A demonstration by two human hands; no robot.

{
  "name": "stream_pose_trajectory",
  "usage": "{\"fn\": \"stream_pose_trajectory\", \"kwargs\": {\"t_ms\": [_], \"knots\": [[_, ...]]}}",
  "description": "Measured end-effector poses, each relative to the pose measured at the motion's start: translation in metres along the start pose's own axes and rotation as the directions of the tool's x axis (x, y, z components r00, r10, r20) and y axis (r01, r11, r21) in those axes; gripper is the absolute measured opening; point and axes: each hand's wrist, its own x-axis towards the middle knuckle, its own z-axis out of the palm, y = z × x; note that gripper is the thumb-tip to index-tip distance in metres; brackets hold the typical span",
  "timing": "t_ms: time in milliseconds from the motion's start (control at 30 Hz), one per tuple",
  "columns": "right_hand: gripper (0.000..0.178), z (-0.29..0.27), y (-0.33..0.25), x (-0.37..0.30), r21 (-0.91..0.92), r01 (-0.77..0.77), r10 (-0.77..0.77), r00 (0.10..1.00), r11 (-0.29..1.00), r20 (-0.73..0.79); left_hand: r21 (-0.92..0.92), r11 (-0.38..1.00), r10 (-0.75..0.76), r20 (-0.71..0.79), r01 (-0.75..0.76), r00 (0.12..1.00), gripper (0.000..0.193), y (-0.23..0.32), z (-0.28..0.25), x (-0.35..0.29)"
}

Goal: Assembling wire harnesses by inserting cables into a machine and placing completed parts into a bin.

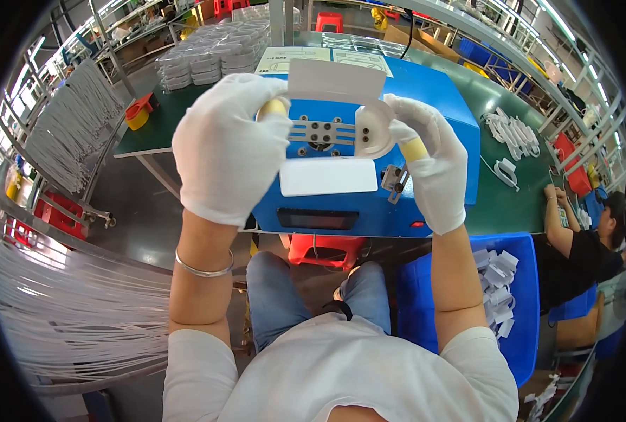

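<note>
A white curved plastic piece (337,79) is held between my hands above the blue bench machine (432,105). My left hand (232,144), in a white glove with a yellow thumb cover, closes on its left end. My right hand (432,162), gloved alike, is closed at the rounded white part (375,132) on the right side; the contact is partly hidden. Behind, a metal slotted fixture (320,132) with several screws shows. Below it is a flat white plate (328,176); whether it joins the held piece I cannot tell. A small metal bracket (395,179) stands beside my right hand.
At right, a blue bin (531,316) holds several white plastic pieces. White cable bundles (513,133) lie on the green table (495,204), where another person (594,239) works. Stacked clear trays (214,49) stand back left. A rack of white cables (67,126) and a red stool (327,250) are nearby.
</note>
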Motion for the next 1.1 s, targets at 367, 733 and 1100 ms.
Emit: {"fn": "stream_pose_trajectory", "kwargs": {"t_ms": [367, 733, 1100], "knots": [[0.035, -0.012, 0.006, 0.014, 0.128, -0.213, 0.182, 0.958, 0.969, 0.22, -0.524, 0.635, -0.482, 0.306, 0.568, 0.821, 0.039, -0.039, 0.005, -0.046], [0.016, 0.033, -0.029, 0.045, -0.138, -0.164, 0.19, 0.96, 0.977, 0.204, -0.562, 0.267, -0.457, 0.641, 0.783, 0.616, 0.021, -0.029, 0.031, -0.082], [0.038, -0.03, -0.025, 0.009, -0.459, 0.167, -0.146, 0.986, 0.873, 0.082, 0.482, 0.765, 0.073, -0.724, 0.428, 0.685, 0.019, -0.127, -0.146, -0.108]]}}
